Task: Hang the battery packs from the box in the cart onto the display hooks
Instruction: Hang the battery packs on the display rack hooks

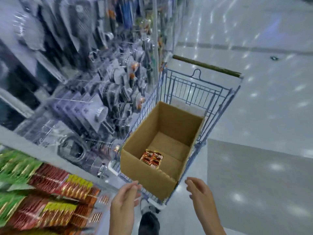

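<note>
Red battery packs [152, 159] lie flat on open cardboard box [149, 173] btm, in cart [194, 89].

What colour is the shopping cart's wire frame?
Blue wire frame, with a brown handle bar; the head view shows it.

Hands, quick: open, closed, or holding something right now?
Left hand: open, holding nothing, close to the box.
Right hand: open, holding nothing.

Person is showing bare skin only: left hand [124, 200], right hand [199, 190], left forearm [116, 226] and right forearm [211, 221] are going uncovered. Is wearing a dark, rounded shoe [149, 223]; detail blurred.
</note>
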